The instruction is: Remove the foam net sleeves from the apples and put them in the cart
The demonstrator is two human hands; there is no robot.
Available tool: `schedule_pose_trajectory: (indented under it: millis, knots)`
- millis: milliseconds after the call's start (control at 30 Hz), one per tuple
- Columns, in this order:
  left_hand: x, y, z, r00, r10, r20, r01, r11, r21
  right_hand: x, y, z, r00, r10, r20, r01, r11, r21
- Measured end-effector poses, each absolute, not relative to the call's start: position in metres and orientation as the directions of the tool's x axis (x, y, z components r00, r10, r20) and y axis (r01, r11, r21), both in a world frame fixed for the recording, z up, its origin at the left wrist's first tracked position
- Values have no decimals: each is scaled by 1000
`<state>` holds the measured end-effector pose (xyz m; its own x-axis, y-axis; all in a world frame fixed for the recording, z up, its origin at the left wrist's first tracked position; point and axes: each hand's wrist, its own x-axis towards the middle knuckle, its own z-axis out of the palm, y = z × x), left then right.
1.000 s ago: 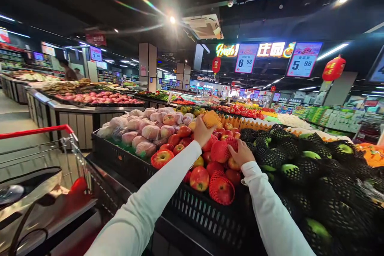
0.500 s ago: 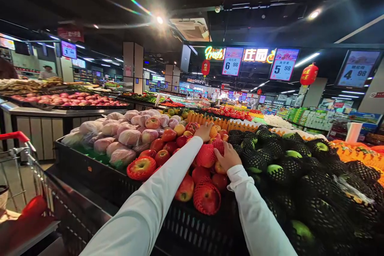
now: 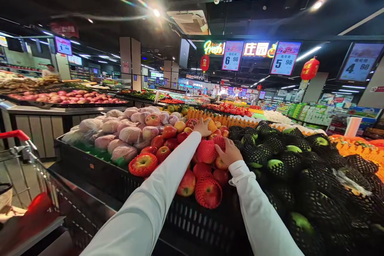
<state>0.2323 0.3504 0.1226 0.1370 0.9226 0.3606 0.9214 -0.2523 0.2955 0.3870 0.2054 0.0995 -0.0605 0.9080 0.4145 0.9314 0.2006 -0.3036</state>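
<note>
My left hand [image 3: 203, 127] reaches far into the apple pile, its fingers curled against an apple in an orange foam net [image 3: 211, 126]. Nearer me, my right hand [image 3: 230, 153] has its thumb and fingers apart, the fingertips at a red-netted apple [image 3: 220, 141]. Just left of it sits a larger apple in a red foam net [image 3: 206, 151]. Loose red apples [image 3: 186, 183] surround both hands, and another red-netted apple [image 3: 208, 193] lies at the front. My left forearm covers part of the pile.
Wrapped pink fruit [image 3: 129, 135] fills the left of the black crate [image 3: 198, 224]. Green fruit in black nets [image 3: 294, 164] is heaped on the right. A shopping cart [image 3: 27, 148] stands at the left. Price screens [image 3: 232, 56] hang overhead.
The view has shifted slightly. My right hand has eased a little to the right, its fingers spreading beside the netted apples. My left hand stays at the orange-netted apple.
</note>
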Motion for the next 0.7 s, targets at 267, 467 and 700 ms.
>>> schedule_pose_trajectory:
  millis: [267,467,700]
  knots:
    - [232,359,121,91,975,203,916,-162,368,388,208,95,-73,895,440,922,229,-313]
    - [239,348,131,53,959,279,912,-161,378,388,205,100,-74,906,417,920,223,-322]
    - [199,265,134,139,830,541,874,-359,326,391,201,107,-54,926,374,911,199,-360]
